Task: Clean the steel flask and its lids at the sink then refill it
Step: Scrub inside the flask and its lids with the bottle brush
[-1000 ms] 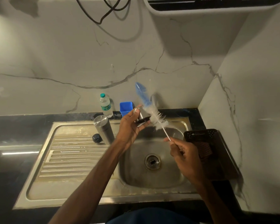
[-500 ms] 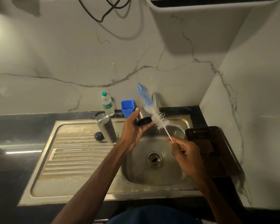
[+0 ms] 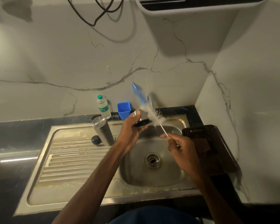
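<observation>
Your left hand (image 3: 131,129) has its grip curled round a black lid (image 3: 142,123) above the sink (image 3: 168,172). Your right hand (image 3: 182,148) pinches the thin white stick of the bottle brush (image 3: 154,115). The brush's white hairs are right against the lid. The steel flask (image 3: 103,130) stands on the ribbed side of the sink, with a small dark cap (image 3: 95,139) just beside it.

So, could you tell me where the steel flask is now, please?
Head view: the steel flask stands on the drainboard, left of the basin, a small dark lid at its left, the left hand at its right.
</observation>
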Demonstrator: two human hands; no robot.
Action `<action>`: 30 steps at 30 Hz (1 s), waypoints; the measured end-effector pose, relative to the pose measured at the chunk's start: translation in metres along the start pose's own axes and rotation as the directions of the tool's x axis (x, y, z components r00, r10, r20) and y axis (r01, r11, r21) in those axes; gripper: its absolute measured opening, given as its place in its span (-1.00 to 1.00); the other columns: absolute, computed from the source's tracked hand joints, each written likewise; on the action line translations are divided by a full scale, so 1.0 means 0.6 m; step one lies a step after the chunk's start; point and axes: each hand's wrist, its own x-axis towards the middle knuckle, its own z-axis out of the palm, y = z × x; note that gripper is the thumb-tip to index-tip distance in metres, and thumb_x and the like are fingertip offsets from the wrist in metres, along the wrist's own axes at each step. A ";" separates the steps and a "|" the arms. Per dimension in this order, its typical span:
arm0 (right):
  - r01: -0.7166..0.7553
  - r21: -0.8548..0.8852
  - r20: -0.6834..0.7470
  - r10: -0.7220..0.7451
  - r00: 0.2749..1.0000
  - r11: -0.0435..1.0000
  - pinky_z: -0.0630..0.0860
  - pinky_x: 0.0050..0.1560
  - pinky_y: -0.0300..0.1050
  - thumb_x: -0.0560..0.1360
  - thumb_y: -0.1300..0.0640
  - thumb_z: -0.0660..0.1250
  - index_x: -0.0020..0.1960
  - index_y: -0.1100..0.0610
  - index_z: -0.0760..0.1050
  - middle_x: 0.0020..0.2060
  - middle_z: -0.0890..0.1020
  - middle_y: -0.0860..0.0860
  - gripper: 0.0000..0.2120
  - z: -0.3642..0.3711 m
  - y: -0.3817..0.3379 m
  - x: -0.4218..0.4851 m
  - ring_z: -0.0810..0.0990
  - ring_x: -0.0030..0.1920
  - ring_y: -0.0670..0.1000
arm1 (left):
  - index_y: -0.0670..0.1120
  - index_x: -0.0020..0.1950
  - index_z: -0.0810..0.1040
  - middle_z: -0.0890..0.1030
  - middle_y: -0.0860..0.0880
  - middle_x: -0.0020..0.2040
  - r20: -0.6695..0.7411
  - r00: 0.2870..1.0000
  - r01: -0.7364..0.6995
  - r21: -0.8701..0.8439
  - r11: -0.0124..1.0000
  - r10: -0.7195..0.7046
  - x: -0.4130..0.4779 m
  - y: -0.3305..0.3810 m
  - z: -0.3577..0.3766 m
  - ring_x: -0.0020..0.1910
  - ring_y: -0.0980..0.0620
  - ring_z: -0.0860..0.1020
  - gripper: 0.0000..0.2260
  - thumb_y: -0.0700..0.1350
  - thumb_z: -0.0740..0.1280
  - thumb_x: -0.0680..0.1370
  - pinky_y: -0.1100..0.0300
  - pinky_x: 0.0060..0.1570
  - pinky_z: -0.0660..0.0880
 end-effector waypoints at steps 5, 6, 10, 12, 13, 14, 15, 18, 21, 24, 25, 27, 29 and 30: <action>0.037 -0.045 -0.028 -0.038 0.999 0.998 0.43 -0.45 -0.09 0.67 0.20 0.28 0.19 0.04 0.68 -0.40 0.59 -0.27 -0.77 0.010 -0.009 0.021 0.49 -0.46 -0.07 | -0.32 0.46 0.44 0.57 -0.29 0.36 0.006 0.999 -0.034 -0.019 0.999 0.034 0.004 0.009 -0.011 0.32 -0.24 0.59 -0.53 -0.14 0.40 0.61 -0.08 0.31 0.56; 0.038 -0.031 -0.016 -0.038 0.999 0.999 0.38 -0.46 -0.18 0.66 0.23 0.28 0.19 0.05 0.68 -0.42 0.57 -0.25 -0.76 0.010 -0.005 0.014 0.45 -0.48 -0.12 | -0.33 0.45 0.46 0.58 -0.29 0.35 -0.010 0.999 -0.037 -0.022 0.999 0.037 0.005 0.014 -0.016 0.32 -0.26 0.59 -0.53 -0.15 0.40 0.60 -0.11 0.33 0.55; 0.012 -0.003 0.011 -0.012 1.000 1.000 0.32 -0.40 -0.37 0.65 0.27 0.27 0.16 0.03 0.68 -0.48 0.50 -0.17 -0.74 0.004 0.012 -0.007 0.40 -0.49 -0.15 | -0.32 0.35 0.54 0.65 -0.26 0.28 -0.046 0.999 -0.029 -0.004 1.000 0.028 0.000 0.015 -0.022 0.30 -0.24 0.61 -0.59 -0.12 0.38 0.57 -0.06 0.32 0.56; 0.017 -0.017 0.013 -0.016 1.000 1.000 0.34 -0.44 -0.27 0.66 0.23 0.27 0.17 0.01 0.68 -0.46 0.52 -0.13 -0.75 0.008 0.006 0.002 0.41 -0.48 -0.15 | -0.31 0.37 0.52 0.62 -0.28 0.32 -0.023 1.000 -0.007 -0.014 1.000 0.007 -0.003 0.005 -0.017 0.33 -0.25 0.59 -0.60 -0.12 0.36 0.60 -0.06 0.34 0.55; 0.025 -0.025 0.005 -0.024 1.000 0.999 0.35 -0.47 -0.20 0.66 0.22 0.28 0.18 0.01 0.68 -0.44 0.55 -0.13 -0.75 0.011 0.000 0.011 0.42 -0.48 -0.14 | -0.32 0.40 0.50 0.59 -0.29 0.35 -0.001 1.000 -0.001 -0.033 0.999 0.001 -0.004 -0.001 -0.014 0.35 -0.25 0.57 -0.58 -0.12 0.36 0.61 -0.07 0.36 0.53; 0.035 -0.028 -0.007 -0.035 0.999 0.999 0.38 -0.46 -0.14 0.66 0.23 0.28 0.18 0.02 0.68 -0.41 0.58 -0.17 -0.76 0.014 -0.007 0.020 0.44 -0.47 -0.14 | -0.32 0.44 0.46 0.54 -0.31 0.39 0.022 1.000 0.006 -0.063 0.998 -0.005 -0.005 -0.005 -0.010 0.36 -0.26 0.56 -0.56 -0.11 0.35 0.63 -0.09 0.38 0.51; 0.041 -0.031 -0.021 -0.042 0.999 0.999 0.39 -0.44 -0.15 0.66 0.24 0.28 0.17 0.04 0.69 -0.38 0.60 -0.25 -0.76 0.016 -0.013 0.029 0.46 -0.45 -0.15 | -0.31 0.47 0.43 0.50 -0.32 0.43 0.029 0.999 0.026 -0.098 0.995 -0.023 -0.006 -0.007 -0.005 0.36 -0.26 0.56 -0.54 -0.10 0.34 0.64 -0.11 0.39 0.50; 0.053 -0.047 -0.026 -0.054 0.998 0.997 0.38 -0.46 -0.16 0.66 0.26 0.28 0.18 0.06 0.68 -0.37 0.58 -0.33 -0.75 0.015 -0.010 0.034 0.46 -0.46 -0.16 | -0.20 0.49 0.43 0.52 -0.30 0.43 0.021 0.999 0.052 -0.148 0.988 -0.049 -0.007 -0.005 0.004 0.29 -0.25 0.60 -0.61 -0.09 0.27 0.69 -0.15 0.37 0.50; 0.017 -0.015 0.002 -0.017 1.000 1.000 0.33 -0.42 -0.38 0.66 0.30 0.27 0.20 0.11 0.66 -0.41 0.56 -0.28 -0.75 0.005 0.012 0.003 0.45 -0.47 -0.18 | -0.17 0.48 0.44 0.57 -0.29 0.38 -0.001 0.999 0.043 -0.152 0.987 -0.044 -0.002 -0.001 -0.004 0.31 -0.25 0.59 -0.64 -0.08 0.24 0.72 -0.15 0.35 0.51; -0.009 -0.011 -0.022 0.008 1.000 1.000 0.31 -0.42 -0.44 0.65 0.33 0.27 0.19 0.13 0.67 -0.47 0.52 -0.19 -0.74 0.002 0.024 -0.011 0.44 -0.50 -0.18 | -0.21 0.53 0.35 0.54 -0.34 0.38 0.009 0.995 0.102 -0.188 0.977 -0.102 0.001 -0.009 -0.011 0.33 -0.35 0.57 -0.54 -0.03 0.28 0.69 -0.19 0.33 0.53; -0.012 -0.019 -0.032 0.011 0.999 1.000 0.31 -0.41 -0.43 0.65 0.33 0.27 0.19 0.14 0.68 -0.45 0.53 -0.20 -0.75 0.004 0.022 -0.006 0.46 -0.48 -0.18 | -0.21 0.53 0.35 0.54 -0.36 0.38 0.019 0.992 0.123 -0.184 0.975 -0.122 0.000 -0.015 -0.008 0.34 -0.37 0.55 -0.56 -0.03 0.25 0.70 -0.20 0.33 0.53; 0.013 -0.048 -0.042 -0.015 0.999 0.999 0.34 -0.40 -0.41 0.65 0.28 0.28 0.18 0.13 0.69 -0.42 0.56 -0.21 -0.76 0.010 0.007 0.013 0.51 -0.44 -0.17 | -0.21 0.48 0.40 0.55 -0.37 0.36 0.034 0.990 0.142 -0.161 0.977 -0.138 -0.002 -0.024 0.003 0.34 -0.38 0.55 -0.62 -0.04 0.17 0.73 -0.20 0.32 0.54; 0.057 -0.065 -0.043 -0.060 0.997 0.996 0.35 -0.43 -0.33 0.66 0.25 0.27 0.15 0.10 0.69 -0.44 0.54 -0.22 -0.77 0.018 -0.009 0.029 0.48 -0.46 -0.15 | -0.22 0.40 0.46 0.60 -0.36 0.28 0.039 0.992 0.122 -0.145 0.982 -0.118 -0.003 -0.025 0.014 0.28 -0.37 0.58 -0.66 -0.04 0.15 0.74 -0.18 0.30 0.56; 0.064 -0.055 -0.047 -0.066 0.997 0.996 0.34 -0.42 -0.34 0.67 0.25 0.27 0.14 0.09 0.69 -0.44 0.54 -0.26 -0.77 0.022 -0.012 0.032 0.47 -0.47 -0.15 | -0.22 0.36 0.49 0.63 -0.34 0.24 0.031 0.994 0.107 -0.142 0.984 -0.104 -0.002 -0.022 0.018 0.24 -0.35 0.61 -0.68 -0.04 0.16 0.73 -0.17 0.30 0.56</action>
